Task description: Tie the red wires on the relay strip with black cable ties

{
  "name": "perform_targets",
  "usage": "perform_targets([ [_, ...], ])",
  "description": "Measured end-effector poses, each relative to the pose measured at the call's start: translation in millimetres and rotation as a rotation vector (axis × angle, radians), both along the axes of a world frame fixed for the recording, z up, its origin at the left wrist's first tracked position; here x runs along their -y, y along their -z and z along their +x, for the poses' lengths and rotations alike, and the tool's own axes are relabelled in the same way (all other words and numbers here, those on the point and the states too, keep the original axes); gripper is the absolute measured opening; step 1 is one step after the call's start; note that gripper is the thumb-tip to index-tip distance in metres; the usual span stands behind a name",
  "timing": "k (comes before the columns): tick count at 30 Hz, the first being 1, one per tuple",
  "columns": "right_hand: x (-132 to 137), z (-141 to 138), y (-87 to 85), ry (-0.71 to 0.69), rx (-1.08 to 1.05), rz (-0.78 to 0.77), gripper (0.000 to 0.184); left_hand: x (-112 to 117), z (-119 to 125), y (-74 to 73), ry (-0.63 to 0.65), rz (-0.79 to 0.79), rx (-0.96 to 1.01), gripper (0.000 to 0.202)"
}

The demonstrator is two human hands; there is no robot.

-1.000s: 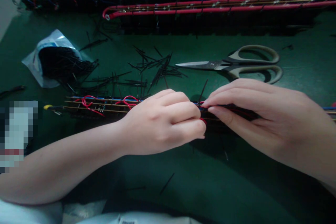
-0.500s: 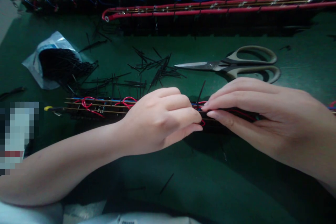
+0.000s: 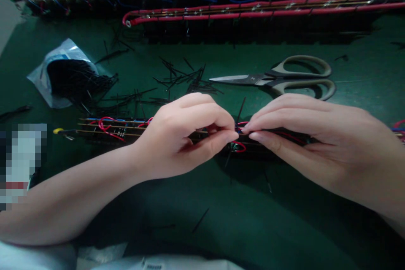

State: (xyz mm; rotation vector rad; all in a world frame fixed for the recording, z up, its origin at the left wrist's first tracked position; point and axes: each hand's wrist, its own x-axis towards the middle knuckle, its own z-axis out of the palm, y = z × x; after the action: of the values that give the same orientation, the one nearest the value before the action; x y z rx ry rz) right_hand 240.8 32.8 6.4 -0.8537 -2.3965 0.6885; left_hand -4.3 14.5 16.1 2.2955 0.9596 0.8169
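Note:
A long black wiring strip (image 3: 209,137) with brass rods and red and blue wires lies across the table under both hands. My left hand (image 3: 193,135) is closed in a pinch at its middle, where a thin black cable tie (image 3: 241,109) crosses the wires. One end of the tie stands up behind the fingertips; a thin dark end hangs below them. Just to the right, my right hand (image 3: 316,143) has thumb and fingertips closed over the wires, and they hide what lies between them. A red wire loop (image 3: 243,147) shows below the gap between the hands.
Scissors (image 3: 272,78) lie behind the strip, blades to the left. Loose black ties (image 3: 180,78) are scattered beside an open plastic bag (image 3: 68,48) full of them. Longer wired assemblies with a thick red cable (image 3: 202,17) lie at the back of the green table (image 3: 221,219).
My left hand has shifted slightly left, turning from curled fingers to a pinch of thumb and forefinger. The red wire loop shows more fully. My right hand has hardly moved.

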Motion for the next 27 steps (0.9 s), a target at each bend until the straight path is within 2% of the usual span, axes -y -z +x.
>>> perform_targets([
  [4, 0.0, 0.6, 0.5, -0.010, 0.010, 0.022, 0.011, -1.5, -1.8, 0.8, -0.016, -0.003, 0.046, 0.010],
  [7, 0.8, 0.7, 1.0, 0.007, 0.016, 0.029, 0.012, 0.4, -1.9, 3.0, 0.069, 0.050, -0.015, 0.014],
  [11, 0.7, -0.9, 1.6, 0.022, 0.015, 0.029, 0.017, 6.2, 0.3, 10.3, 0.260, 0.338, -0.315, 0.017],
  [13, -0.1, -1.9, 1.2, 0.024, 0.010, 0.015, 0.018, 8.6, 1.8, 15.0, 0.297, 0.483, -0.434, 0.014],
  [16, -1.2, -2.7, -0.5, 0.024, 0.003, -0.017, 0.017, 10.2, 3.9, 21.3, 0.299, 0.587, -0.477, 0.012],
  [20, -1.4, -1.8, -1.6, 0.008, -0.004, -0.001, 0.016, 11.7, 5.8, 25.5, 0.274, 0.644, -0.453, 0.011],
  [27, -2.0, 0.1, 1.4, -0.019, 0.000, 0.043, 0.014, 14.1, 7.5, 24.7, 0.253, 0.614, -0.427, 0.010],
])
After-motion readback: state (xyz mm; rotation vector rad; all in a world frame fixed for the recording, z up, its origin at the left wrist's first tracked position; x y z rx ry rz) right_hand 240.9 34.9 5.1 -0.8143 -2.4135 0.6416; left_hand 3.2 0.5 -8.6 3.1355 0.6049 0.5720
